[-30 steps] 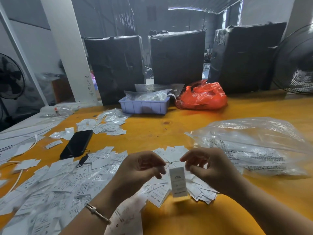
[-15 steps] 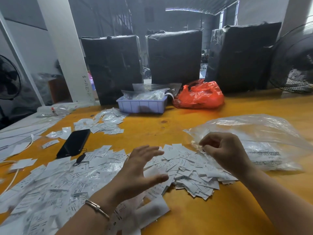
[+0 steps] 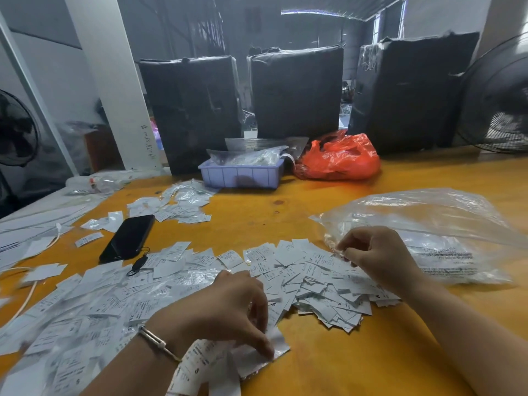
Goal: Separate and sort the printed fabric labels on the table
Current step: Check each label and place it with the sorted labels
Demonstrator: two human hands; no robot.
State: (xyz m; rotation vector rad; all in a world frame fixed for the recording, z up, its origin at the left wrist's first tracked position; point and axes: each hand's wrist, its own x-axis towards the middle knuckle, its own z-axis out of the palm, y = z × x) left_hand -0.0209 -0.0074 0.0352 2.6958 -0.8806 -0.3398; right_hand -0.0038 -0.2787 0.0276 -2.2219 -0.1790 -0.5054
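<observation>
White printed fabric labels lie in a heap [image 3: 314,270] at the middle of the yellow table [image 3: 371,352]. A wider spread of labels [image 3: 85,310] runs off to the left. My left hand [image 3: 228,312] is down on the near edge of the heap, thumb and curled fingers pinching a label [image 3: 254,358] marked S. My right hand [image 3: 377,258] hovers at the heap's far right corner beside a clear plastic bag [image 3: 443,224], its curled fingertips pinching a label there. What exactly the right fingers hold is partly hidden.
A black phone [image 3: 128,237] with a strap lies left of the heap. A smaller label group [image 3: 183,207] lies behind it. At the back stand a lilac tray [image 3: 243,175] with bags, a red plastic bag [image 3: 340,158], black wrapped bales [image 3: 294,90] and a fan [image 3: 500,95].
Both hands let go of the single label held a second ago. My left hand opened, then dropped onto the near labels. My right hand moved right to the bag's edge.
</observation>
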